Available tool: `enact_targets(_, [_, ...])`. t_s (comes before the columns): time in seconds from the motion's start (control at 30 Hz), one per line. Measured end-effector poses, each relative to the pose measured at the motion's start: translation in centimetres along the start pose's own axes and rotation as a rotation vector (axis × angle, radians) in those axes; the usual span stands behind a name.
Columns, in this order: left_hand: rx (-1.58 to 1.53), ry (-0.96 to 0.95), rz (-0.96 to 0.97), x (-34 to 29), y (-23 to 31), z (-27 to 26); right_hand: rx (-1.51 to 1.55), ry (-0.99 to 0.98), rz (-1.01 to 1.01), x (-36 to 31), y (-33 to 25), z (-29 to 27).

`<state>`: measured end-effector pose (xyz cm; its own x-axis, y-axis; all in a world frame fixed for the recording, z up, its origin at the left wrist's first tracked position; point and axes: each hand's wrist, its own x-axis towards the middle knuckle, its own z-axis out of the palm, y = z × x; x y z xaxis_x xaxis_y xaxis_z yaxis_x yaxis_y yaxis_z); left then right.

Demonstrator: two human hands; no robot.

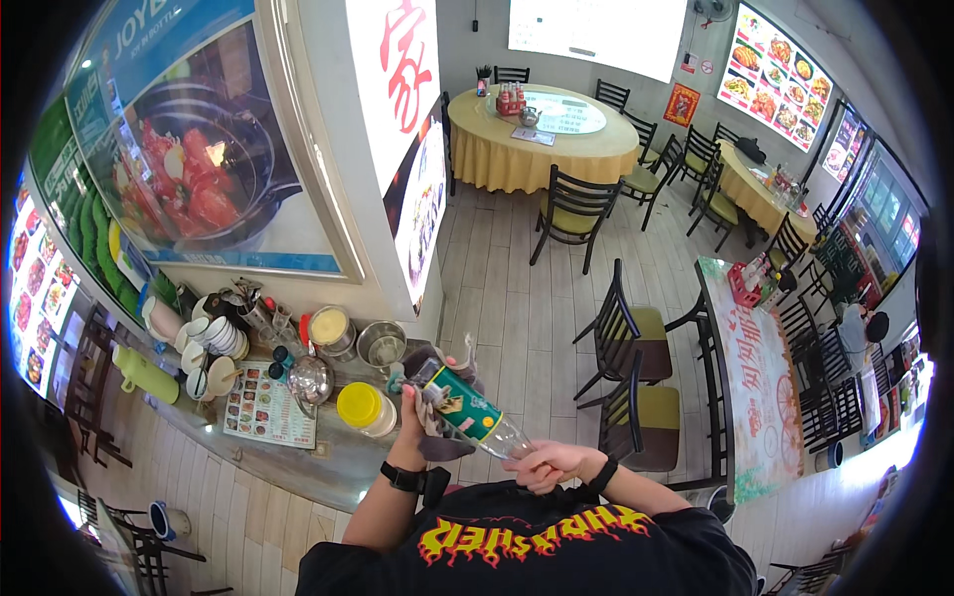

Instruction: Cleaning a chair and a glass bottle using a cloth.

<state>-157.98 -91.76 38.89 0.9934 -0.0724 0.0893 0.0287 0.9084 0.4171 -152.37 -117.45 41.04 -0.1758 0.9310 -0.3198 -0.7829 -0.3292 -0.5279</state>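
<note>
A clear bottle (467,407) with a green label lies tilted across the front of my body. Its far end is wrapped in a grey cloth (443,449), which my left hand (408,429) presses around it with fingers closed. At the narrower clear end, my right hand (549,464) grips the bottle with curled fingers. Just left of my left hand, a jar with a yellow lid (364,406) stands on the counter (328,467). Part of the bottle is hidden under the cloth.
Along the counter stand a steel teapot (311,381), a metal pot (381,345), stacked bowls (221,338), a menu sheet (263,407) and a green thermos (145,375). Chairs (636,417) and a long table (745,397) are to the right; a round table (497,164) stands farther off.
</note>
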Motion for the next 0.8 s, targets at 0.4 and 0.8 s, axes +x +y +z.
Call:
enact_targets(0.4, [0.43,0.487,0.179,4.3,-2.3,-1.7,-1.632,1.152,-0.146,-2.1,-0.5,0.2])
enact_targets(0.8, [-0.03,0.106,0.165,3.1,-1.2,3.7,0.128,-0.101,-0.193,-2.6,-0.6,0.4])
